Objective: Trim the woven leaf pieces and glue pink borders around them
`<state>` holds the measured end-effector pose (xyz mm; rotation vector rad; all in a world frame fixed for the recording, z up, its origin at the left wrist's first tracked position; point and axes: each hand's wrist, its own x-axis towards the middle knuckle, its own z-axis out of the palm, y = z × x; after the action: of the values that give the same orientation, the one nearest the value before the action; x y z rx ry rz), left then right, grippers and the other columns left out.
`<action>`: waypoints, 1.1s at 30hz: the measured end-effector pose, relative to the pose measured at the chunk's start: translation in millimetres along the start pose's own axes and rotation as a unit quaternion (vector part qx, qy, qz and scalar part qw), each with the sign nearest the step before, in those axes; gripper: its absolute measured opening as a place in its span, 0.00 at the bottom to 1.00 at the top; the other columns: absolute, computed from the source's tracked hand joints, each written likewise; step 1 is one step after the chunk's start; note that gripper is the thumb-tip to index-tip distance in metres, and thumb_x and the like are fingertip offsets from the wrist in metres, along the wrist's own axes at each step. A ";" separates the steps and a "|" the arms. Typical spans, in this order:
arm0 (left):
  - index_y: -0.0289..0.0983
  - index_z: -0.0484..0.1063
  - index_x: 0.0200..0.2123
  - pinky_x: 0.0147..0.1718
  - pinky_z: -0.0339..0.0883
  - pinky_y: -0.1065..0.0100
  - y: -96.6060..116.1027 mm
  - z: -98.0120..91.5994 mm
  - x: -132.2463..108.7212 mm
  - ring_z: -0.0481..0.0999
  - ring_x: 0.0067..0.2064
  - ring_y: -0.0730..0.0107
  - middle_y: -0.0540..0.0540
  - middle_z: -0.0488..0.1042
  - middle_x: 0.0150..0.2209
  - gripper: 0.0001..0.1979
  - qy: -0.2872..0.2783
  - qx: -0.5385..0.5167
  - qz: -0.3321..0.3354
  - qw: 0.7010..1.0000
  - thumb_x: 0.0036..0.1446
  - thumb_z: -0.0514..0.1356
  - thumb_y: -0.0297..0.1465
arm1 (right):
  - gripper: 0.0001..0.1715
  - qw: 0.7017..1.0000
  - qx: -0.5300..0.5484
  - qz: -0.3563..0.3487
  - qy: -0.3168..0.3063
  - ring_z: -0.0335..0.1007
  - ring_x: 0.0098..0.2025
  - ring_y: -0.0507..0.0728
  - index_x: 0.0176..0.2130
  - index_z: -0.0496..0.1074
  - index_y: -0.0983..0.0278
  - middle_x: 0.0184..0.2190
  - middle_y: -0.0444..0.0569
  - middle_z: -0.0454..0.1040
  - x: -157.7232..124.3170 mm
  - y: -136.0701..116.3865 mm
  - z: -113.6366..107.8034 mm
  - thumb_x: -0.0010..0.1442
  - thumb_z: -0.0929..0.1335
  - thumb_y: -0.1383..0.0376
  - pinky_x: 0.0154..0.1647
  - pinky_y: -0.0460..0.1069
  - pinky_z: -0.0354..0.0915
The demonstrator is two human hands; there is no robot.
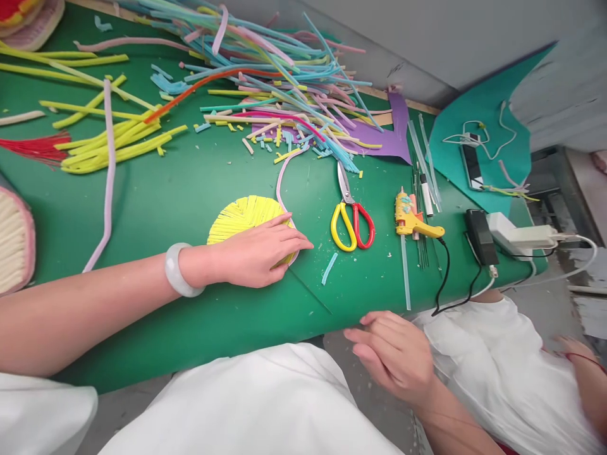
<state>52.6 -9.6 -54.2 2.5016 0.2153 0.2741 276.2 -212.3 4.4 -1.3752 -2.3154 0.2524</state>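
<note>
One yellow-wrapped disc (246, 213) lies on the green worktop (161, 196) beneath your left hand (258, 254), whose fingers (294, 244) lie loose and outstretched. A pale pink strip (279, 180) skirts its right edge. Scissors (348, 197) and a yellow glue gun (408, 218) lie farther right. Your right hand (399, 354) is by the near edge, fingers curled; whether they grasp anything, I cannot tell.

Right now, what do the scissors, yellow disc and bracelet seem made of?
Scissors: shiny grey blades, probably steel; smooth handles, likely plastic. Yellow disc: matte, soft-looking strips, perhaps chenille; anything underneath is hidden. Bracelet: glossy, milky white; stone or glass possible.
</note>
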 end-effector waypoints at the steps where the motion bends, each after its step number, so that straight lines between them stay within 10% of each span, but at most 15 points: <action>1: 0.34 0.66 0.60 0.72 0.39 0.49 0.0 0.2 0.0 0.72 0.59 0.61 0.40 0.74 0.57 0.23 0.000 0.002 0.000 1.000 0.61 0.53 0.23 | 0.13 1.000 -0.010 0.010 -0.004 0.72 0.32 0.55 0.45 0.76 0.64 0.29 0.48 0.78 1.4 -1.1 4.1 0.72 0.62 0.65 0.40 0.52 0.72; 4: 0.33 0.65 0.60 0.72 0.38 0.50 -0.5 1.4 -0.4 0.72 0.60 0.61 0.40 0.74 0.57 0.24 0.002 0.007 0.001 1.000 0.61 0.53 0.23 | 0.15 0.998 -0.040 0.014 -0.045 0.72 0.39 0.57 0.53 0.73 0.66 0.38 0.52 0.79 5.6 -3.5 24.3 0.71 0.64 0.62 0.41 0.55 0.69; 9: 0.32 0.66 0.59 0.71 0.40 0.50 -1.4 3.1 -1.2 0.73 0.59 0.60 0.38 0.74 0.57 0.23 0.008 0.009 0.005 1.000 0.61 0.53 0.23 | 0.13 0.999 0.001 0.050 0.006 0.64 0.31 0.54 0.30 0.69 0.62 0.26 0.45 0.71 0.9 -1.8 38.2 0.68 0.67 0.66 0.35 0.52 0.61; 15: 0.33 0.66 0.59 0.71 0.39 0.49 -0.2 1.8 -0.4 0.73 0.58 0.60 0.40 0.75 0.56 0.23 0.008 0.010 0.001 1.000 0.60 0.53 0.23 | 0.04 0.980 -0.007 0.196 -0.033 0.68 0.38 0.56 0.43 0.71 0.62 0.35 0.47 0.74 -4.3 -7.0 53.9 0.69 0.67 0.64 0.40 0.52 0.59; 33: 0.31 0.67 0.59 0.71 0.41 0.48 -2.2 4.5 -1.0 0.73 0.59 0.58 0.36 0.74 0.58 0.22 0.010 0.013 0.006 1.000 0.61 0.54 0.24 | 0.11 0.962 -0.047 0.269 -0.008 0.66 0.34 0.55 0.36 0.69 0.61 0.31 0.44 0.73 -1.4 -29.4 70.5 0.72 0.63 0.63 0.38 0.52 0.56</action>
<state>52.6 -10.5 -59.2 2.5279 0.2120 0.3029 221.7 -223.5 -47.9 -2.0392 -1.9397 0.3175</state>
